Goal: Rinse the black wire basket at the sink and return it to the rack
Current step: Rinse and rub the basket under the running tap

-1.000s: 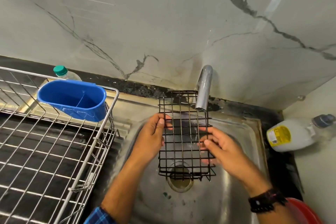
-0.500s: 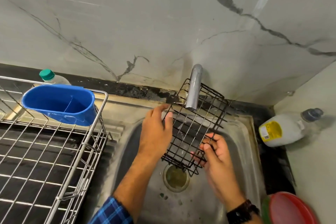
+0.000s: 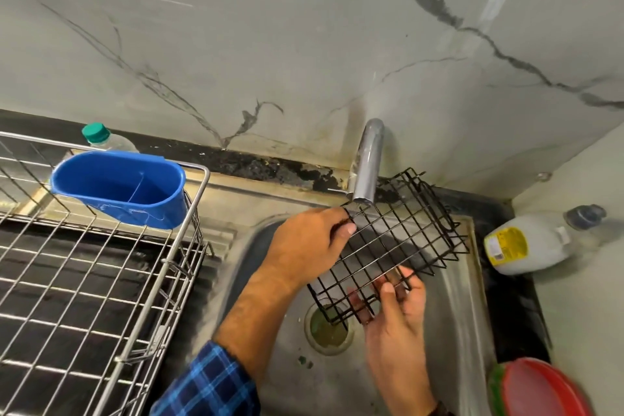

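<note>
The black wire basket [image 3: 401, 240] is tilted diagonally over the steel sink [image 3: 452, 307], its far end under the chrome tap [image 3: 366, 165]. My left hand [image 3: 304, 243] grips its upper left edge with thumb and fingers. My right hand [image 3: 395, 311] holds its lower end, fingers poking through the mesh. The drain [image 3: 326, 331] lies just below the basket. I cannot see a water stream. The metal dish rack [image 3: 94, 280] stands to the left of the sink.
A blue plastic caddy [image 3: 118, 186] hangs on the rack's back corner, with a green-capped bottle [image 3: 101, 137] behind it. A white jug [image 3: 530, 243] lies on the counter at right. A red lid or plate [image 3: 543, 388] sits at the bottom right.
The basket has turned from upright to a diagonal tilt, its far end swinging right past the tap. My right hand slid down to the lower end; my left stays on the upper left edge.
</note>
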`<state>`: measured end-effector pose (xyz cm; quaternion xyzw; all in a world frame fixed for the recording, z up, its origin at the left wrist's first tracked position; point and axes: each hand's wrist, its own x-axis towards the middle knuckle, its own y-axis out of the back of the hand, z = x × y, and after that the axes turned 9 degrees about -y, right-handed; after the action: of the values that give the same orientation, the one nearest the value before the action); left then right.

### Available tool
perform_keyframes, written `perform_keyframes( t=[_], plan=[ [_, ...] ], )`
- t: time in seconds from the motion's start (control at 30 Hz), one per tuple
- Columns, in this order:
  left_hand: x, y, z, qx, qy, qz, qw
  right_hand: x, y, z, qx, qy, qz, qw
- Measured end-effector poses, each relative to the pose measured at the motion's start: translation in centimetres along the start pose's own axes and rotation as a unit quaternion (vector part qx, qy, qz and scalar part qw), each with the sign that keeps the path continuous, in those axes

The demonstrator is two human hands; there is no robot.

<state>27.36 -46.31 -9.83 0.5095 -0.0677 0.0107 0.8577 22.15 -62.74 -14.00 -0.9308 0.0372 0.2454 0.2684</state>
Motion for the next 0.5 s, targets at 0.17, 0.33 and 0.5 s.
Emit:
perform_keyframes(
  t=[0.17, 0.33, 0.5],
  plan=[
    [1.2, -0.7, 0.2, -0.018, -0.053, 0.056, 0.997, -0.8, 1.5, 0.5, -0.309, 0.06, 0.02, 0.949],
    [1.8, -1.8, -0.8, 0.02, -0.108, 0.065, 0.992, -1.1, 2.6, -0.7, -0.498, 0.004, 0.048, 0.866],
    [1.5, -1.6, -1.2, 0.101, -0.146, 0.106, 0.978, -1.5, 3.4, -3.3, -0.498, 0.16, 0.179, 0.833]
  ],
)
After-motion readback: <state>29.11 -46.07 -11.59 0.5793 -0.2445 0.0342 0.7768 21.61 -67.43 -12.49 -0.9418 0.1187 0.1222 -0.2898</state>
